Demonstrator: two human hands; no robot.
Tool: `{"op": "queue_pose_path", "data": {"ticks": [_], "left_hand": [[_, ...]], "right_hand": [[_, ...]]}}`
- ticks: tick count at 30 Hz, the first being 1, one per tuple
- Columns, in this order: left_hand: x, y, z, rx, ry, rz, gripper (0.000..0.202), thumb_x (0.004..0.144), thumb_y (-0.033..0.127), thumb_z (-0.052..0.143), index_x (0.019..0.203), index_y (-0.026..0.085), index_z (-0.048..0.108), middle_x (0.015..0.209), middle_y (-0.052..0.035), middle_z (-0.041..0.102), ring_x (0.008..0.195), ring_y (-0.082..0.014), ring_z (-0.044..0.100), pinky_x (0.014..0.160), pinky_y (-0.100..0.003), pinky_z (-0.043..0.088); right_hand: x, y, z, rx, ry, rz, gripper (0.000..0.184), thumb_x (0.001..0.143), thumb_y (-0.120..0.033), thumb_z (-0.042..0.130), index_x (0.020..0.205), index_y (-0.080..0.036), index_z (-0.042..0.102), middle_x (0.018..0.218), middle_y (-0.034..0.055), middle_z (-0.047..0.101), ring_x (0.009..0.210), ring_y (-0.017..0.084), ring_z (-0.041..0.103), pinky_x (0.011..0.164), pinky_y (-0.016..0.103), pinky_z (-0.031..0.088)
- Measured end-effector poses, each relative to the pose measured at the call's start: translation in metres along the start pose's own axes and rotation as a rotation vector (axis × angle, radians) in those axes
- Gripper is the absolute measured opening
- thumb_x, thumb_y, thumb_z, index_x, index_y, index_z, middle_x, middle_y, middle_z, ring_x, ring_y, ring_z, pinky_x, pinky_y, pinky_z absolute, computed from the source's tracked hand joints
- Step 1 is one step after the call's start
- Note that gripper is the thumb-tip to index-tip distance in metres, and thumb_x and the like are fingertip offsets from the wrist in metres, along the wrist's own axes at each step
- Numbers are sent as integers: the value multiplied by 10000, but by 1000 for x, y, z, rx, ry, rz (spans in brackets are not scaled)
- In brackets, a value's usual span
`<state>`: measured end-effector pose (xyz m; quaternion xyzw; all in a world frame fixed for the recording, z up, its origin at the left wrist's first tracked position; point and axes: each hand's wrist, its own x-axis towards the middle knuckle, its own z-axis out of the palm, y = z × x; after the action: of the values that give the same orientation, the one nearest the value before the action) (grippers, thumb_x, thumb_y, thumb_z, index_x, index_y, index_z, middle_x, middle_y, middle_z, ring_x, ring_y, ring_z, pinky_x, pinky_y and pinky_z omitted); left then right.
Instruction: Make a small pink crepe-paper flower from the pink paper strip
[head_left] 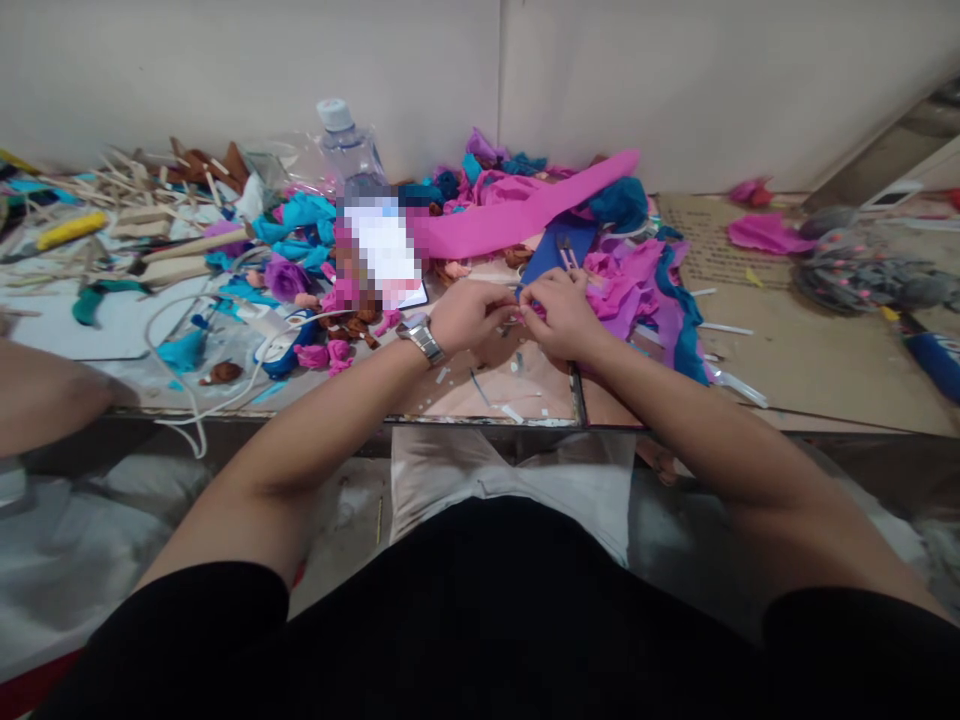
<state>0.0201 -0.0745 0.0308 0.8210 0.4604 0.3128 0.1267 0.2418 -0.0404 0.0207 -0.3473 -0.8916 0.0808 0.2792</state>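
My left hand (pixel 469 315), with a metal watch (pixel 421 337) on its wrist, and my right hand (pixel 561 312) meet over the work table (pixel 795 360). Both have their fingers pinched on a small piece of pink crepe paper (pixel 519 314) between them. Most of that piece is hidden by my fingers. Heaps of pink, purple and teal crepe paper (pixel 637 280) lie just right of my right hand. A long pink strip (pixel 525 215) stretches behind my hands.
A plastic water bottle (pixel 346 145) stands at the back. Wooden sticks (pixel 142 185), small paper flowers (pixel 330 352) and a white cable (pixel 187 400) litter the left side. Another person's arm (pixel 45 390) enters at far left. Grey objects (pixel 862 270) sit at right.
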Motion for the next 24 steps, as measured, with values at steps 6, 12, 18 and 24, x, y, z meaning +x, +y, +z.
{"op": "queue_pose_path", "data": {"ticks": [6, 12, 18, 24], "left_hand": [[-1, 2, -1, -124, -8, -41, 249, 1002, 361, 663, 883, 189, 798, 796, -49, 783, 700, -172, 634, 733, -324, 469], [-1, 3, -1, -118, -9, -46, 249, 1013, 352, 670, 879, 186, 799, 778, -48, 774, 705, -172, 631, 729, -325, 459], [0, 1, 0, -102, -16, -58, 244, 1024, 352, 678, 911, 184, 814, 808, -52, 785, 703, -170, 624, 726, -317, 453], [0, 0, -2, -115, -22, -41, 265, 1032, 345, 655, 897, 174, 806, 807, -53, 793, 715, -172, 650, 734, -316, 462]], "right_hand": [[1, 1, 0, 10, -2, 22, 161, 1024, -326, 570, 927, -234, 658, 1015, 103, 784, 1140, 336, 611, 1032, 538, 317], [1, 1, -2, 16, -26, 13, 171, 1023, -334, 569, 906, -233, 643, 1002, 93, 783, 1135, 332, 618, 1025, 528, 312], [1, 2, -2, 33, -4, 18, 161, 1009, -336, 590, 886, -238, 629, 982, 83, 782, 1123, 323, 621, 1026, 537, 313], [1, 3, -4, 37, 4, 53, 120, 981, -315, 608, 913, -231, 659, 1005, 87, 781, 1134, 331, 639, 1038, 528, 318]]}}
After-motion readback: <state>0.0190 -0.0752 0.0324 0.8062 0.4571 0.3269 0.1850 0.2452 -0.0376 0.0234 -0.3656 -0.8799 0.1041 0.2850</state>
